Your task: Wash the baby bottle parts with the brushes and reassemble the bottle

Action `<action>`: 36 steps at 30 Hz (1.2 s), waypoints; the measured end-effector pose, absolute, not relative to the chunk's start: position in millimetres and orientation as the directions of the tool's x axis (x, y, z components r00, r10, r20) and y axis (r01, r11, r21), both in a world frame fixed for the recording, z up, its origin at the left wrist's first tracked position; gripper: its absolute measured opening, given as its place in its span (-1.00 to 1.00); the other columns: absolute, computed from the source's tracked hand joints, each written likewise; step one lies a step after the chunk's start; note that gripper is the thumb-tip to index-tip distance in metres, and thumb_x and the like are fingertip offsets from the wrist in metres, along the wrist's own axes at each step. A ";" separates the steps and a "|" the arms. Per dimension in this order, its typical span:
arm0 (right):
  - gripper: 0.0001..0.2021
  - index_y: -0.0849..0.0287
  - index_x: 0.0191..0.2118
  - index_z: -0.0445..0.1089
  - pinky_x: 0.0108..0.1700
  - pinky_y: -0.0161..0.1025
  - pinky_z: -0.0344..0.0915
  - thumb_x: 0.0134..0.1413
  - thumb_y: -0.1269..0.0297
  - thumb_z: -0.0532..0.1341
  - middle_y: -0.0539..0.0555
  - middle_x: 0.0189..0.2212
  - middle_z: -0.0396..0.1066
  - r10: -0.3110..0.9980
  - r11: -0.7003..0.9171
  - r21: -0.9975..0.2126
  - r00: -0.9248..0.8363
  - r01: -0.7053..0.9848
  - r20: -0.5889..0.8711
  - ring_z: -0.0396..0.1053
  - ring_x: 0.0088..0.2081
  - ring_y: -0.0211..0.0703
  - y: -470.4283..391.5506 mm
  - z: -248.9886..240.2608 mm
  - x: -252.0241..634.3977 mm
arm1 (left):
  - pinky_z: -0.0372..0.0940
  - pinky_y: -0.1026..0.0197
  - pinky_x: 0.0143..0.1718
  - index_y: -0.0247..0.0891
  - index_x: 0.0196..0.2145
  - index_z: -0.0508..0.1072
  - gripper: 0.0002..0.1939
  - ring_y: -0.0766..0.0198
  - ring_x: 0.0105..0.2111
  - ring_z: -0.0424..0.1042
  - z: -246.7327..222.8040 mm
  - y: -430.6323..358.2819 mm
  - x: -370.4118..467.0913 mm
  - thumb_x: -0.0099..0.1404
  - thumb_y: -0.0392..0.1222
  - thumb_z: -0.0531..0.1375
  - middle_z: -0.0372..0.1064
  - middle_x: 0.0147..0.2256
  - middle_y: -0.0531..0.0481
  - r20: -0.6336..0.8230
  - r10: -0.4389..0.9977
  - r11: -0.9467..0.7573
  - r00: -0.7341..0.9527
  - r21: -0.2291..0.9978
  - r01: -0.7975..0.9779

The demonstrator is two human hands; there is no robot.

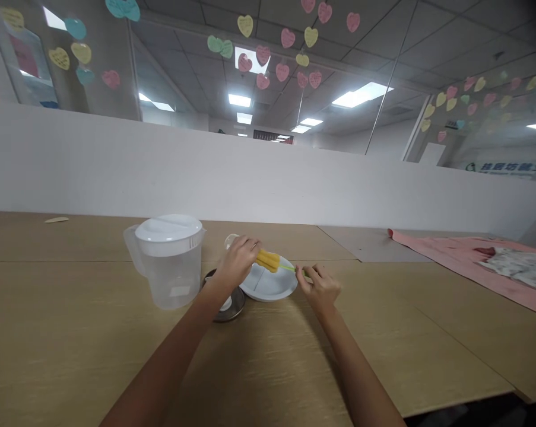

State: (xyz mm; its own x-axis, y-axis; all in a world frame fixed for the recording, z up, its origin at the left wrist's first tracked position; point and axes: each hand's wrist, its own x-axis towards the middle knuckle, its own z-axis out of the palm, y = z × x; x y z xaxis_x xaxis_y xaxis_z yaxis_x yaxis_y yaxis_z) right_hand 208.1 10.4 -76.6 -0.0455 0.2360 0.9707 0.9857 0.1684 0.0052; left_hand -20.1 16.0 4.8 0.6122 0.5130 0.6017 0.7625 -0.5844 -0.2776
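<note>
My left hand (240, 260) is closed round a yellow ridged piece (268, 260), whose right end sticks out of the fingers. A thin green stick (288, 268) runs from that end to my right hand (319, 286), which pinches it. Both hands are raised over a white divided plate (270, 286). Under my left wrist lies a round dark metal lid or dish (232, 309) with a white part on it, partly hidden by the arm. Behind my left hand a pale rounded rim (230, 239) shows; what it belongs to is hidden.
A clear plastic pitcher (172, 276) with a white lid stands left of my hands. A thin flat wooden piece (56, 220) lies at the back left. Pink cloth (454, 255) with patterned fabric (523, 267) covers the right side. A white partition (250, 184) closes off the back.
</note>
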 end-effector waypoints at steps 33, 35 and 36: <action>-0.47 0.26 -0.25 0.41 -0.52 -0.32 -0.01 0.25 0.15 -0.27 0.22 -0.38 0.46 0.838 -0.266 -0.402 0.417 0.876 0.352 0.37 -0.45 -0.17 41.5 -93.7 244.4 | 0.18 0.09 0.01 -0.28 -0.04 0.33 -0.54 0.07 -0.01 0.29 1.8 17.1 -14.5 0.08 -0.22 0.25 0.34 -0.01 -0.13 0.571 0.774 -0.526 0.274 0.338 0.781; -0.50 0.28 -0.20 0.40 -0.50 -0.32 0.05 0.25 0.19 -0.25 0.25 -0.36 0.46 0.887 -0.251 -0.312 0.346 0.916 0.304 0.40 -0.41 -0.14 43.3 -98.5 242.6 | 0.23 0.14 -0.03 -0.26 0.01 0.29 -0.45 0.10 -0.02 0.31 12.7 2.5 -7.8 0.05 -0.13 0.27 0.32 0.02 -0.12 0.455 0.850 -0.515 0.265 0.614 0.598; -0.54 0.28 -0.20 0.40 -0.49 -0.32 0.08 0.24 0.20 -0.21 0.25 -0.37 0.46 0.905 -0.230 -0.274 0.309 0.934 0.292 0.41 -0.41 -0.13 43.4 -101.3 241.3 | 0.27 0.18 -0.07 -0.25 0.04 0.26 -0.41 0.13 -0.02 0.33 17.1 -6.7 -2.3 0.05 -0.12 0.27 0.31 0.03 -0.12 0.384 0.866 -0.498 0.320 0.716 0.490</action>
State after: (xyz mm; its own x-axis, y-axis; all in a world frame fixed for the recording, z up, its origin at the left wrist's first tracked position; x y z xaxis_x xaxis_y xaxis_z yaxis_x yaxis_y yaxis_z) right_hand 241.3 43.4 -101.3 0.3089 0.9051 0.2922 0.9338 -0.2303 -0.2740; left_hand -2.3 -6.7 17.1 0.3199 0.8663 0.3836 0.4900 -0.4978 0.7156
